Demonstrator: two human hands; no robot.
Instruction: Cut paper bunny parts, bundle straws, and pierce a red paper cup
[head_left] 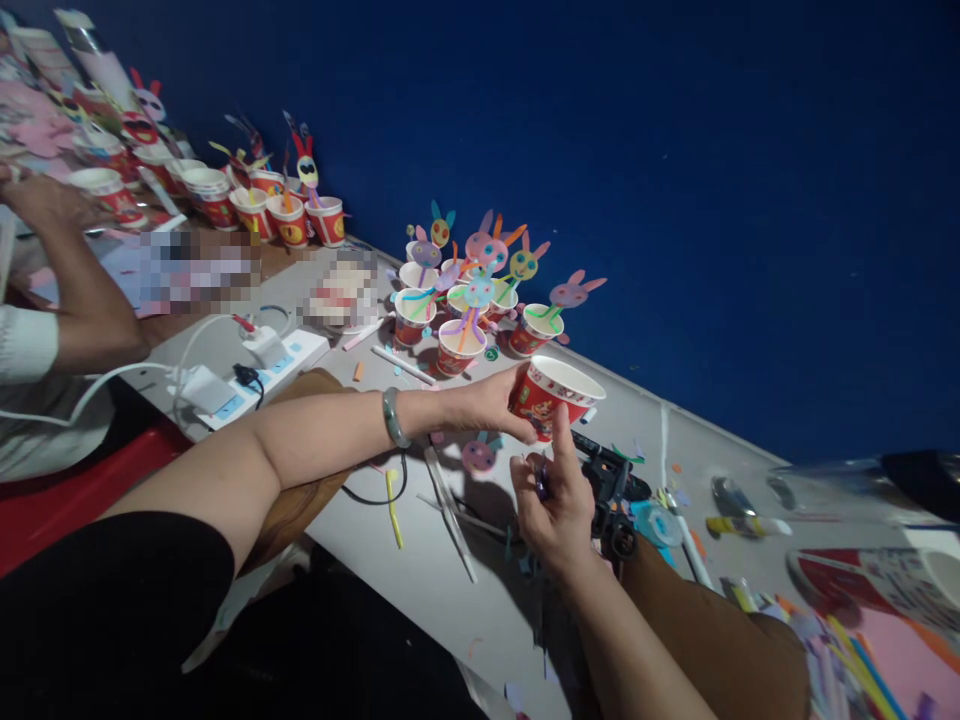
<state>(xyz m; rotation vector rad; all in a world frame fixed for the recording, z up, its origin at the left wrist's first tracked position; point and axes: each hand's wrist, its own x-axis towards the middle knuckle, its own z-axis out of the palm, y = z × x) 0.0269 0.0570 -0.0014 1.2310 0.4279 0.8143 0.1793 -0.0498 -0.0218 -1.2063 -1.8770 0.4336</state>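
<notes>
My left hand (491,403) is closed around the side of a red and white paper cup (551,395), holding it tilted above the table with its mouth up. My right hand (555,505) is just below. One of its digits points up against the front of the cup, while the other fingers curl in. A small purple shiny bit shows at those fingers; whether they hold anything is hidden. Behind the cup stand several paper cups (461,348) with colourful rabbit-faced figures (478,290) in them. A pink face cutout (478,455) lies under my left wrist.
A black device (611,490) with a tape dispenser (658,523) beside it sits right of my hands. A power strip (274,368) with cables lies left. Paper strips (450,515) and scraps litter the table. Another person's arm (82,270) is at far left, near more cups (214,197).
</notes>
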